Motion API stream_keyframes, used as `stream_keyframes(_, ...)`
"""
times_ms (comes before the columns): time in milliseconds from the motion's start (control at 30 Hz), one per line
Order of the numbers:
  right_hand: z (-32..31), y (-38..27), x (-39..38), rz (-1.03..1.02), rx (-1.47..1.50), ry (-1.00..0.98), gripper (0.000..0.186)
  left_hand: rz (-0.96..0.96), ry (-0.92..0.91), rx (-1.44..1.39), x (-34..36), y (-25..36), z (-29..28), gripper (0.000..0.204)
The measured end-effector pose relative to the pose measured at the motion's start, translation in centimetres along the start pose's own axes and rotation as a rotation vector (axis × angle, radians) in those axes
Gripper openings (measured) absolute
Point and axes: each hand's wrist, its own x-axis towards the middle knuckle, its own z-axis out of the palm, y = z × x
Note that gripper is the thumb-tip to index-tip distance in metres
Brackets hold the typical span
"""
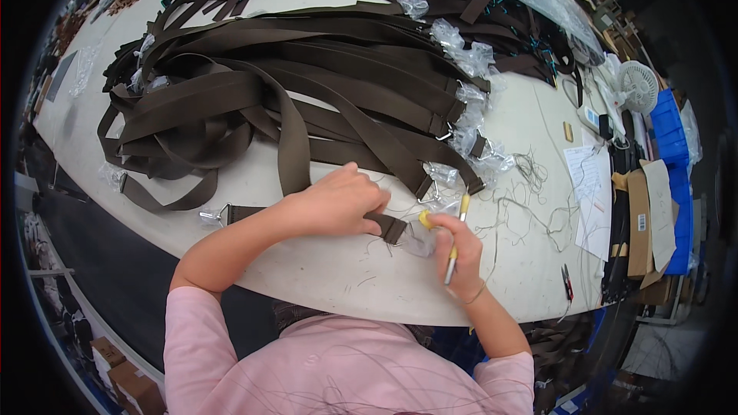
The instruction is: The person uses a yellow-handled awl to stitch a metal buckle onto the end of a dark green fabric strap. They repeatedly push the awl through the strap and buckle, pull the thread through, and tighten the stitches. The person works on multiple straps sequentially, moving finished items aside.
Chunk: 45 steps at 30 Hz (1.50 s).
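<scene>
My left hand (338, 201) grips a dark brown webbing strap (390, 229) close to its stitched end, by the table's near edge. The strap's other end, with a metal buckle (225, 216) in clear plastic, shows left of my forearm. In my right hand (461, 253) is a slim yellow-and-silver pen-like tool (452, 250), held upright; its exact kind is unclear. A yellow cover (425, 219) sits on a fingertip of that hand. The fingertips are at a clear plastic wrapping (417, 241) on the strap's end; whether they pinch it is hard to see.
A large pile of brown straps (330, 69) with plastic-wrapped ends lies beyond my hands. Further back are straps with blue buckles (492, 8). Loose threads (530, 215), papers (588, 200), small snips (567, 283) and a white fan (637, 86) are at the right.
</scene>
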Motion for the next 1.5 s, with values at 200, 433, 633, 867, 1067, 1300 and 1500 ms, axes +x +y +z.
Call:
stream_keyframes(200,2.1,-0.4,-0.5,-0.058,-0.067,-0.027,0.035,0.019,0.058,-0.327,-0.9,-1.9,1.2,0.024)
stream_keyframes(433,3.3,0.2,0.7,0.052,-0.033,-0.047,0.034,-0.046,0.005,-0.643,-0.3,-3.8,1.6,0.036)
stream_keyframes(633,3.2,-0.3,0.6,0.131,0.001,-0.058,0.032,-0.098,-0.024,-0.764,-0.1,-3.9,1.8,0.034)
stream_keyframes(867,3.2,0.2,0.4,0.125,0.04,-0.032,0.03,-0.117,-0.076,-0.753,-0.5,-3.3,1.2,0.032)
stream_keyframes(1067,1.6,1.3,2.0,0.0,0.031,0.231,0.024,0.095,0.023,-0.652,-3.9,-4.3,-2.0,0.027)
stream_keyframes(1300,4.0,-0.7,3.8,-0.294,-0.101,-0.115,0.032,-0.028,0.482,-0.884,-6.6,-4.5,-2.7,0.026)
stream_keyframes(1500,2.0,-0.2,1.8,-0.384,-0.242,-0.224,0.028,-0.066,0.465,-0.978,-5.7,-5.1,-1.2,0.028)
